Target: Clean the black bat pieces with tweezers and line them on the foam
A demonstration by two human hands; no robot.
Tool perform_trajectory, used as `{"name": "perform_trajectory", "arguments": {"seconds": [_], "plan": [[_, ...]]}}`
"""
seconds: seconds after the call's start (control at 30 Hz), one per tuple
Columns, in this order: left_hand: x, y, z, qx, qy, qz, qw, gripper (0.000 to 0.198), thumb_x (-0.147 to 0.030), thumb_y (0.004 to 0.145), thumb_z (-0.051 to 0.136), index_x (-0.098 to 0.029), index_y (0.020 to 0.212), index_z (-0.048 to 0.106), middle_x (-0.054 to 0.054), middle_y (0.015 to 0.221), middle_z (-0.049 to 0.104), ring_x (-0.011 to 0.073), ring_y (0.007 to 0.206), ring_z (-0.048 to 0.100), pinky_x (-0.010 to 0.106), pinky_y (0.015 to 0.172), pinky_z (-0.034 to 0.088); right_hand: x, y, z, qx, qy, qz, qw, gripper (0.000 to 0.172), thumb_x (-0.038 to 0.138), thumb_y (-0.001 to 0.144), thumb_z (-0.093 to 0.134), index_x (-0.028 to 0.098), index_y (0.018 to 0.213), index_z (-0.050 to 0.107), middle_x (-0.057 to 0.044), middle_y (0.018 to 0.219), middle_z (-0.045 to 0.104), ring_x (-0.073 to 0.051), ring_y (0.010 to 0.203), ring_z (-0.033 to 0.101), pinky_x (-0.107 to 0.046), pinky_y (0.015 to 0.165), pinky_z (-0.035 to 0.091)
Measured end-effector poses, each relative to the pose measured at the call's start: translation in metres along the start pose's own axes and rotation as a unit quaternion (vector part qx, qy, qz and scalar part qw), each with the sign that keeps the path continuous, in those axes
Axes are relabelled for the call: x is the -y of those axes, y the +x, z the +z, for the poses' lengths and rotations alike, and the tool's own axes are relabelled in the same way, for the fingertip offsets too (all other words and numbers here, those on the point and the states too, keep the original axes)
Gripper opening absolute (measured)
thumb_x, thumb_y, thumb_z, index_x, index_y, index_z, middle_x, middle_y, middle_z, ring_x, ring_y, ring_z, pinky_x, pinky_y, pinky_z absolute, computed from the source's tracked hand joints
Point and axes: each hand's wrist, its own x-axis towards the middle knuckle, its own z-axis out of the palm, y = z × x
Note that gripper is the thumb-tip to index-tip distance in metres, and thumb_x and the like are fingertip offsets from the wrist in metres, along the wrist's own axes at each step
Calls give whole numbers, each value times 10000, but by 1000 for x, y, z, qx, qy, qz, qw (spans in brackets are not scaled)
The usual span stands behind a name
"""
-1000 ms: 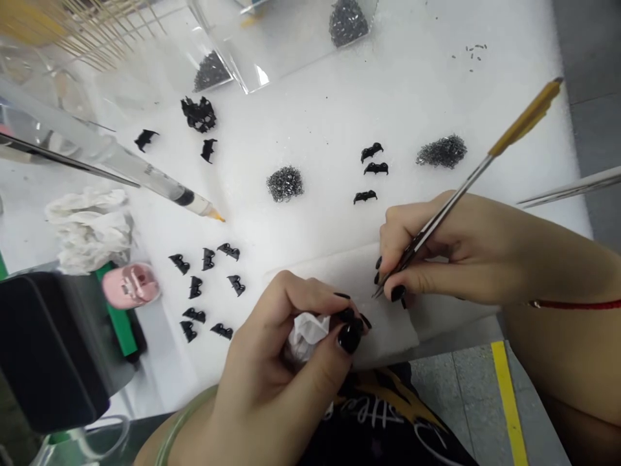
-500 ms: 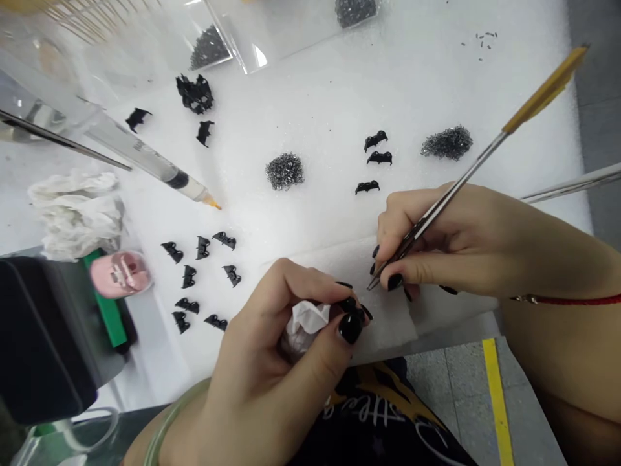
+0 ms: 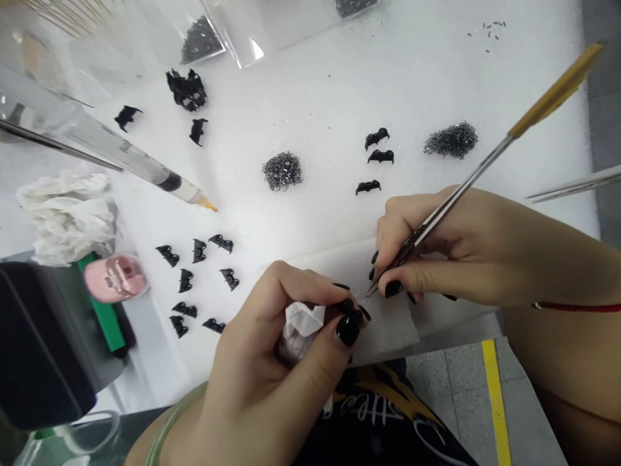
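Observation:
My left hand (image 3: 286, 362) is closed near the front edge of the white foam pad (image 3: 339, 97). Its thumb and fingertips pinch a tiny black piece (image 3: 358, 315), and a crumpled white tissue (image 3: 301, 327) is tucked in the palm. My right hand (image 3: 460, 249) is closed on metal tweezers with a yellow-brown end (image 3: 475, 171). The tweezer tip points down and left, almost touching the pinched piece. Both hands rest over a folded white sheet (image 3: 388, 317).
Groups of small black bat-shaped pieces lie at the left (image 3: 196, 278), centre right (image 3: 376, 158) and back left (image 3: 185, 90). Two heaps of tiny dark beads (image 3: 282, 171) (image 3: 451, 140), a syringe (image 3: 145, 169), a wad of tissue (image 3: 68, 213), a pink object (image 3: 115, 278) and a black box (image 3: 39, 343) surround them.
The hands have hardly moved; the tweezer tip has come slightly closer to the piece in my left fingers. The view has shifted a little.

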Motion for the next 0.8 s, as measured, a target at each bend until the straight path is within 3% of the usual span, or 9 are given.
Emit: {"name": "perform_trajectory", "arguments": {"seconds": [0.3, 0.43, 0.6, 0.8], "plan": [[3, -3, -5, 27, -4, -3, 1000, 89, -263, 951, 621, -344, 981, 601, -30, 885, 653, 123, 669, 551, 199, 565, 480, -5, 1, 2, -3, -14, -38, 999, 69, 228, 886, 640, 184, 842, 609, 15, 750, 653, -110, 636, 629, -245, 520, 481], [3, -2, -4, 4, -22, -16, 1000, 92, -307, 889, 695, -313, 955, 632, 2, 849, 660, 159, 644, 578, 236, 500, 481, -7, 1, 2, -4, -19, -38, 999, 95, 275, 877, 668, 199, 845, 618, 21, 737, 658, -112, 625, 616, -253, 506, 465], [-5, 11, -1, -50, -22, -22, 998, 333, -486, 743, 802, -260, 931, 644, 47, 766, 655, 256, 664, 633, 333, 499, 533, -10, 0, 4, -15, -29, -48, 998, 84, 280, 883, 652, 212, 850, 616, 9, 728, 658, -128, 610, 604, -274, 468, 412], [-3, 11, 0, -45, -18, -18, 999, 363, -507, 732, 803, -257, 934, 636, 51, 759, 647, 254, 661, 630, 320, 480, 531, -10, 1, 3, -4, -33, -38, 999, 119, 309, 895, 642, 203, 849, 612, -4, 732, 663, -138, 621, 607, -279, 473, 405]]}}
